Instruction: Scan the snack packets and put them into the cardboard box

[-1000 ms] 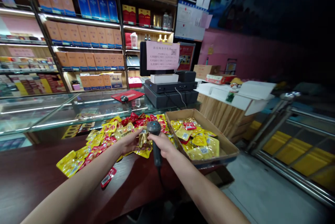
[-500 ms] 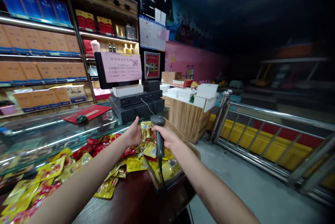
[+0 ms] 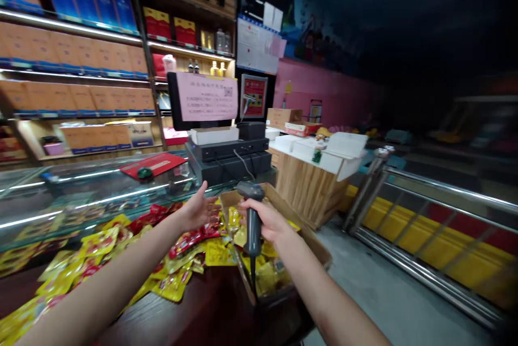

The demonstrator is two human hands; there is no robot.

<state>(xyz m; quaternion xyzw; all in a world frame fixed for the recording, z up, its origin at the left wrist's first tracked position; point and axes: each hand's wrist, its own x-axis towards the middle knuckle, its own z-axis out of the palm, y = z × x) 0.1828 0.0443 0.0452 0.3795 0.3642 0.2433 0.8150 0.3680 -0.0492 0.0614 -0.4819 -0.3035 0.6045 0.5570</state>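
My right hand [image 3: 269,222] is wrapped round the handle of a dark grey barcode scanner [image 3: 253,230], its cord hanging down. The scanner is over a cardboard box [image 3: 318,243] holding yellow snack packets [image 3: 269,278]. My left hand [image 3: 200,210] is open, thumb up and fingers apart, with nothing in it. It is just left of the box, above a heap of red and yellow snack packets [image 3: 174,284] spread on the dark counter [image 3: 202,308]. My left forearm covers part of the heap.
Behind the box stand a black cash drawer [image 3: 230,165] and a monitor with a pink notice [image 3: 208,97]. A glass display counter [image 3: 89,195] carries a red folder [image 3: 154,165]. A wood-sided counter [image 3: 303,187] stands beyond, and a metal railing [image 3: 437,184] runs along the right.
The view has turned left, so the surroundings sit further right. The packet beside my left hand is no longer near its fingers, which are spread. The scanner stays in my right hand.
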